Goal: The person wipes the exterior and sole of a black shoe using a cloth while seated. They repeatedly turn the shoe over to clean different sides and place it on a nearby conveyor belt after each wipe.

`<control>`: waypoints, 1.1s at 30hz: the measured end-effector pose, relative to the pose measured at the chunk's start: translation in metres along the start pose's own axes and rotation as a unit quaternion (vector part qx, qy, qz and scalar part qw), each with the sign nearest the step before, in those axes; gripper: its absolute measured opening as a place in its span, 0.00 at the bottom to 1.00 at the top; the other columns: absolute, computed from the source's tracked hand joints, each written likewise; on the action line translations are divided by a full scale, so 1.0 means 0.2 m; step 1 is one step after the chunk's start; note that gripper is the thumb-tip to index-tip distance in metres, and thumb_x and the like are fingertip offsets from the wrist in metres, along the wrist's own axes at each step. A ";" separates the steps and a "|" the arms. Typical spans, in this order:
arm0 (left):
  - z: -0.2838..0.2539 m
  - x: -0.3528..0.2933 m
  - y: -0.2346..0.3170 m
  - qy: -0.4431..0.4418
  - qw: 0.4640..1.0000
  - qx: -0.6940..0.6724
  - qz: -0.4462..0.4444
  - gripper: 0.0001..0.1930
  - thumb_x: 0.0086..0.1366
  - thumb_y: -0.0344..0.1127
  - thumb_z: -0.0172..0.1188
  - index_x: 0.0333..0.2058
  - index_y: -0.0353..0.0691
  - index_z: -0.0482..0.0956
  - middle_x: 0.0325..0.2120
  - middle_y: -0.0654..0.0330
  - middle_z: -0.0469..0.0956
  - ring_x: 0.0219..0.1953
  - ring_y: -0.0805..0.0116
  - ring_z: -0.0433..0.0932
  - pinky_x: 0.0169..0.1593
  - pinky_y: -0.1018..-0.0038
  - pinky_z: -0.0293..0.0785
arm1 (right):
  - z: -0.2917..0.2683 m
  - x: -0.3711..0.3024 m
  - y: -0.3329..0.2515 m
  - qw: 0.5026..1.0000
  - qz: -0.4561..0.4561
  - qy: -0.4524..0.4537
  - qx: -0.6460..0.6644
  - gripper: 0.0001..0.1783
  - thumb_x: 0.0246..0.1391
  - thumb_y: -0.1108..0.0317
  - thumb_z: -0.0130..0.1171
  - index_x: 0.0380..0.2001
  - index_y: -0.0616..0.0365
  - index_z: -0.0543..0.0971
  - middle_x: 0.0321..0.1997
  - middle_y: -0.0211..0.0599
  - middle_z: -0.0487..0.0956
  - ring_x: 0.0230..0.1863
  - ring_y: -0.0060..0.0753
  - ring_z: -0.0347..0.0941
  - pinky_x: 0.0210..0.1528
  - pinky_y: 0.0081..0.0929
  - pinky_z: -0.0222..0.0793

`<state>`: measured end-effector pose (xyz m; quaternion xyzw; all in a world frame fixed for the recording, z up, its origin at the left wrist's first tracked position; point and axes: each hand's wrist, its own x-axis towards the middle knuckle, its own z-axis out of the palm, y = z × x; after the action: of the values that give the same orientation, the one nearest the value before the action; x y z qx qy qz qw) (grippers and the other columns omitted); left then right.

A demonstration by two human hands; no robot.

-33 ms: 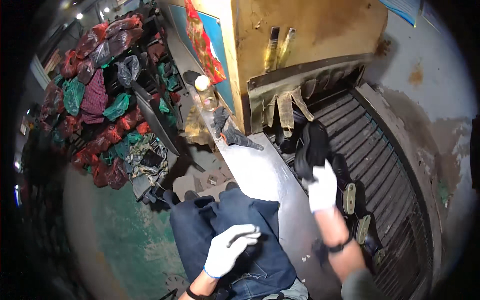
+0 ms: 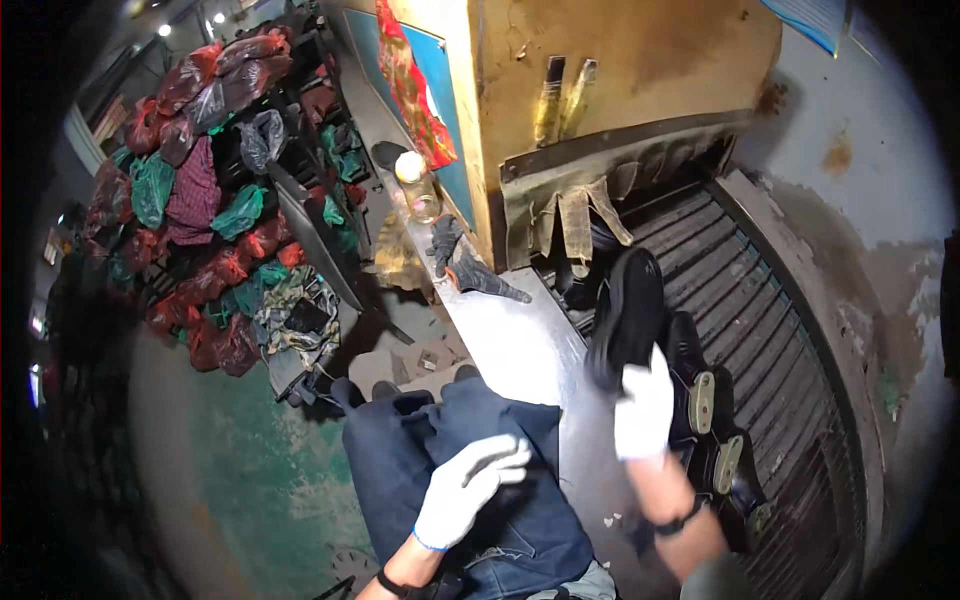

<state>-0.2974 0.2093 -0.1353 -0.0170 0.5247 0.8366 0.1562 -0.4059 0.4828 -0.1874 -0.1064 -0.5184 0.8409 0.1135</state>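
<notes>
My right hand (image 2: 645, 408), in a white glove, is closed on the near end of a black shoe (image 2: 632, 305). The grip is partly hidden and the shoe's lower end is smeared by motion. It is held over the edge between the metal ledge (image 2: 510, 340) and the slatted conveyor (image 2: 775, 330). Just beside the hand, several black shoes with pale tan soles (image 2: 702, 402) stand in a row on the conveyor. Above my lap hovers my left hand (image 2: 470, 490), also white-gloved, its fingers loosely bent and apart from the thumb, holding nothing visible.
A dark grey glove (image 2: 465, 270) and a jar with a pale lid (image 2: 424, 203) lie along the ledge. Strip flaps (image 2: 575, 225) hang over the opening of a tan cabinet (image 2: 640, 60). Red and green plastic bags (image 2: 230, 265) fill a rack at left.
My right hand and the black shoe have come a little nearer to me. The left hand has barely shifted, and the whole view has moved slightly.
</notes>
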 end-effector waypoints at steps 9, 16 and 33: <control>-0.03 -0.05 -0.04 -0.002 0.972 -0.213 -0.103 0.43 0.70 0.48 0.74 0.75 0.36 0.63 0.70 0.44 0.73 0.68 0.39 0.78 0.68 0.42 0.80 | -0.20 -0.19 0.08 0.873 -0.173 0.007 -0.456 0.49 0.57 0.61 0.75 0.77 0.63 0.63 0.65 0.50 0.78 0.64 0.43 0.76 0.68 0.38 0.73; -0.23 -0.31 -0.28 -0.002 0.994 -0.102 -0.030 0.57 0.68 0.69 0.69 0.82 0.41 0.53 0.80 0.44 0.60 0.78 0.50 0.64 0.81 0.55 0.58 | -0.49 0.86 0.44 0.959 0.108 0.109 -0.238 0.73 0.40 0.70 0.81 0.86 0.64 0.47 0.74 0.54 0.73 0.69 0.49 0.73 0.71 0.42 0.71; 0.04 -0.16 -0.12 0.009 0.854 0.506 0.122 0.54 0.52 0.42 0.72 0.79 0.36 0.61 0.72 0.38 0.66 0.73 0.35 0.67 0.75 0.42 0.61 | -0.43 -0.42 -0.11 0.912 0.180 -0.114 0.350 0.53 0.52 0.54 0.74 0.79 0.59 0.66 0.77 0.60 0.72 0.77 0.77 0.65 0.79 0.82 0.55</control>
<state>-0.2591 0.2176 -0.1457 0.1207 0.8750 0.4675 0.0355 -0.2991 0.5411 -0.2008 -0.0542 -0.1724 0.9811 -0.0696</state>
